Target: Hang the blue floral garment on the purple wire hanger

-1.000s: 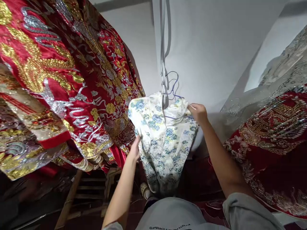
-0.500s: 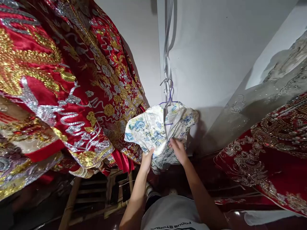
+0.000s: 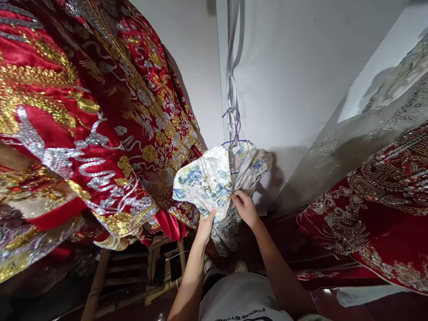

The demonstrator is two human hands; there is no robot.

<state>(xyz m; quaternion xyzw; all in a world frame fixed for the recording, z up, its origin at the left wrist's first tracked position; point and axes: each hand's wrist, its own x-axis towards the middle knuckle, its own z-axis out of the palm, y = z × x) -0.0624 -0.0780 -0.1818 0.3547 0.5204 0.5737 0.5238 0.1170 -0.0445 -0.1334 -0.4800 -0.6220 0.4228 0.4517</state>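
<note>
A white dress (image 3: 203, 178) printed with blue and yellow flowers hangs on a purple hanger (image 3: 237, 129) in front of me. Its front is partly parted at the neck, and the lower part falls in folds below my hands. My left hand (image 3: 207, 223) grips the dress at its left side near the waist, thumb on the front and fingers hidden behind the cloth. At the middle of the front, my right hand (image 3: 244, 206) pinches the edge of the opening between thumb and fingers.
White straps (image 3: 232, 58) hold the hanger against the white wall (image 3: 284, 67). A red embroidered garment (image 3: 147, 102) crowds the left side. Another beaded red garment (image 3: 377, 227) and a pale sheer one (image 3: 337, 151) hang at right. A bamboo frame (image 3: 100, 281) stands low at left.
My right hand has shifted slightly left and stays on the front edge. The dress's right side has drawn inward, and its lower folds hang narrower and further down.
</note>
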